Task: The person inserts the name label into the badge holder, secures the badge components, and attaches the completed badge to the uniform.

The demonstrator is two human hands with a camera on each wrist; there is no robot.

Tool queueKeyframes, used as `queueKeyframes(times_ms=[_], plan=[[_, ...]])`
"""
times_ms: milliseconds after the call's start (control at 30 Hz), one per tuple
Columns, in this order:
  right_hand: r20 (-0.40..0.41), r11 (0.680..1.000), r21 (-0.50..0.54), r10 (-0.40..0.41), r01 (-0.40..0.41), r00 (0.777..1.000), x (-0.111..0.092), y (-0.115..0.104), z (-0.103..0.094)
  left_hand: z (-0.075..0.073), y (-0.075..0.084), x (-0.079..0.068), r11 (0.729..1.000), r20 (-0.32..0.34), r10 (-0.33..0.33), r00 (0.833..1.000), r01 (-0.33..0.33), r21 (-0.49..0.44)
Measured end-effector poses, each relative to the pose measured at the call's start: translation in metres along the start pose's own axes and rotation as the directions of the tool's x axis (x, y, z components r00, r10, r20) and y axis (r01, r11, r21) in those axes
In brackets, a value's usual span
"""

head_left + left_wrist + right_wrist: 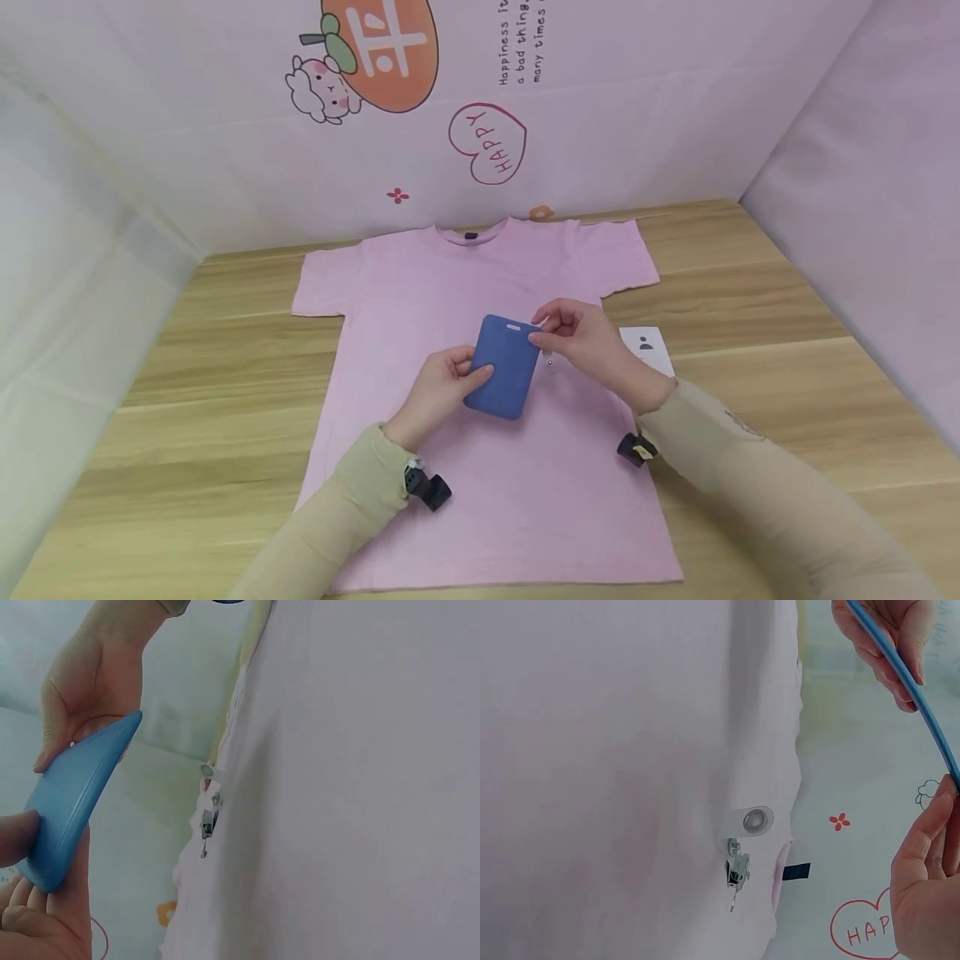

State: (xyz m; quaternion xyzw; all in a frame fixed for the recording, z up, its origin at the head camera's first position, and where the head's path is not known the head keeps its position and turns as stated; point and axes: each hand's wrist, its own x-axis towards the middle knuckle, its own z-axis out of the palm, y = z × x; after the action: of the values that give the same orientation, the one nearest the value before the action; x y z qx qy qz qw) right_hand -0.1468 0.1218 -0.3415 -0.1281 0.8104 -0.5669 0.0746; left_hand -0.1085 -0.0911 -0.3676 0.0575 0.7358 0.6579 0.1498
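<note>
A blue badge holder (504, 375) with a slot near its top edge is held above the pink T-shirt (420, 308). My left hand (433, 390) grips its left side, thumb on the front face and fingers behind. At the upper right corner, my right hand (592, 343) pinches the holder between thumb and fingers. Under the right hand, a badge clip (739, 870) with a clear strap and metal snap lies on the shirt. The left wrist view shows both hands on the holder (75, 791) at a slant. What the holder contains is hidden.
The T-shirt is spread flat on a wooden table (757, 308), collar away from me. A white card (647, 350) with a dark print lies right of the shirt, partly behind my right wrist. A printed white cloth (600, 142) stands behind the table.
</note>
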Motion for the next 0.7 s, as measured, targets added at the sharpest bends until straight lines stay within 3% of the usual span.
queueKeyframes(times_ms=[300, 700], plan=[[0.025, 0.999, 0.024, 0.023, -0.024, 0.999, -0.0011, 0.0007, -0.0002, 0.0017, 0.0028, 0.0003, 0.998, -0.046, -0.012, 0.999, 0.014, 0.054], [0.039, 1.0, 0.017, 0.016, -0.017, 0.999, 0.0002, 0.0026, 0.0005, 0.0036, 0.0012, -0.0004, 0.999, -0.089, -0.033, 0.996, 0.037, 0.038]])
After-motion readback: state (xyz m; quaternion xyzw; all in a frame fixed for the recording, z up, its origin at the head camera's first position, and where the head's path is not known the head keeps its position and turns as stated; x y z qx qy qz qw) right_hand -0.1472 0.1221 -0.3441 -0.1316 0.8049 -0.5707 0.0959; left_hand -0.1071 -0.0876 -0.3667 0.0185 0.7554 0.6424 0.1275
